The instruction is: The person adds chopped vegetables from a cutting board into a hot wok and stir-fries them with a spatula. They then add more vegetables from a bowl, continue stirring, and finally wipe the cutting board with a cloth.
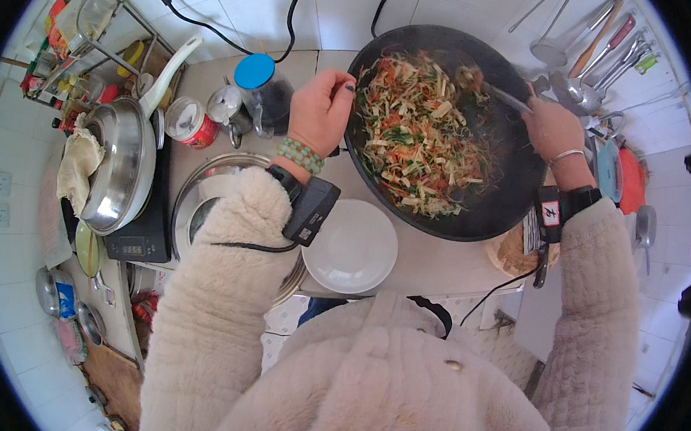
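Note:
A large black wok point(503, 196) holds a mix of shredded vegetables and noodle-like strands point(411, 136), spread mostly over its left and middle part. My right hand point(553, 131), at the wok's right rim, grips the handle of a metal spatula or ladle point(507, 97); its head lies among the food near the far side. At the left rim is my left hand point(323, 109), fingers curled with the thumb against the fingertips; whether it pinches the rim or something small cannot be seen. A white plate point(350, 246) rests on the counter below the wok.
Left of my left hand stand a blue-lidded jug point(263, 98), a metal pot point(228, 108) and a red-labelled tub point(192, 124). A lidded pan point(124, 164) sits on an induction cooker point(133, 247). Utensils point(597, 59) hang at the right; a knife point(540, 271) lies by a round wooden board point(508, 251).

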Motion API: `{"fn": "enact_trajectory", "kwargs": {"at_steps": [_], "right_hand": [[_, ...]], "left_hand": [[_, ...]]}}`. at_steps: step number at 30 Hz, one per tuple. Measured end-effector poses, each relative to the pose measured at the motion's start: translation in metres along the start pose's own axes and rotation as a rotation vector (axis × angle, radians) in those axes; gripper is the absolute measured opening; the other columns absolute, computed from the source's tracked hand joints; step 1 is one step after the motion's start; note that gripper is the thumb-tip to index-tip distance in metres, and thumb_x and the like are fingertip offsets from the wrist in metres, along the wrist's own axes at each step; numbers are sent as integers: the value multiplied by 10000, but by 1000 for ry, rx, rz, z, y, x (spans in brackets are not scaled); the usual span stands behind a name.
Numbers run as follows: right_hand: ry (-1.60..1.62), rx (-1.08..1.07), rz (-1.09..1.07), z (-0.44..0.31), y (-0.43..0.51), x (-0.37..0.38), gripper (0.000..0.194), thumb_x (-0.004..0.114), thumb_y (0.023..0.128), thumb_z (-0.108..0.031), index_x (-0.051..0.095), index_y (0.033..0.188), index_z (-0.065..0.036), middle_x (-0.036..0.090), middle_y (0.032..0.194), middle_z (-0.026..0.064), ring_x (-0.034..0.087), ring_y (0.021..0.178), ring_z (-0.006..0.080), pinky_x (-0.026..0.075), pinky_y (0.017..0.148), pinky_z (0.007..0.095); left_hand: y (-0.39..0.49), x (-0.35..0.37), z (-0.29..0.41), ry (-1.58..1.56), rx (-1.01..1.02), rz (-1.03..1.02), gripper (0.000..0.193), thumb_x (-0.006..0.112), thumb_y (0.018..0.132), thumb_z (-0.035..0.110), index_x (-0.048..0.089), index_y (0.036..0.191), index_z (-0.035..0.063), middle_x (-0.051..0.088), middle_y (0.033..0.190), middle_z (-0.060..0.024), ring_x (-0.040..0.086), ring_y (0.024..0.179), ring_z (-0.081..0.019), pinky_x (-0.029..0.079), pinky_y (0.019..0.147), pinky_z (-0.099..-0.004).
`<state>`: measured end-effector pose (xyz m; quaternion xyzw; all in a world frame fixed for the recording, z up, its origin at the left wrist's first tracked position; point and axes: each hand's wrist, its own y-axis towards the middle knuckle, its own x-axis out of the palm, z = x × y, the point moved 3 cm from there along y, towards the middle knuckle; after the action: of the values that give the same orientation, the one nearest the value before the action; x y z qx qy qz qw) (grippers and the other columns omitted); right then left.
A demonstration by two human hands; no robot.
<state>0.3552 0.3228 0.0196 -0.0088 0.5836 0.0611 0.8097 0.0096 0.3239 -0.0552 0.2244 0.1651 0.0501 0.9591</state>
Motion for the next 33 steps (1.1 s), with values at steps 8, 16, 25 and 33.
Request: {"fn": "enact_trajectory", "kwargs": {"at_steps": [8, 16, 25, 33], "right_hand": [[53, -512, 327, -51, -24, 0, 206, 540, 768, -109, 521, 969, -67, 552, 845, 70, 587, 800, 256, 479, 687, 369], [-136, -911, 290, -22, -74, -23, 213, 559, 732, -160, 530, 935, -103, 519, 829, 10, 558, 812, 169, 454, 691, 308], [-365, -502, 307, -6, -98, -124, 215, 619, 722, -65, 552, 924, -94, 542, 792, 45, 595, 787, 209, 489, 665, 323], [-348, -572, -78, -61, -97, -152, 58, 622, 711, -66, 633, 767, -76, 604, 723, 80, 624, 750, 262, 493, 677, 366]], "left_hand": [[1, -1, -4, -113, -104, -31, 143, 549, 914, 128, 598, 942, -4, 639, 776, -47, 604, 720, -100, 482, 674, -246], [3, 1, -7, -142, -100, -15, 141, 558, 901, 129, 605, 919, -3, 647, 741, -48, 603, 685, -98, 482, 654, -246], [4, 2, -10, -96, -71, -11, 140, 569, 885, 137, 619, 914, 9, 656, 736, -57, 608, 670, -110, 479, 637, -259], [3, 2, -10, -141, -69, -39, 132, 556, 900, 130, 607, 924, 11, 639, 759, -41, 587, 693, -91, 466, 644, -240]]}}
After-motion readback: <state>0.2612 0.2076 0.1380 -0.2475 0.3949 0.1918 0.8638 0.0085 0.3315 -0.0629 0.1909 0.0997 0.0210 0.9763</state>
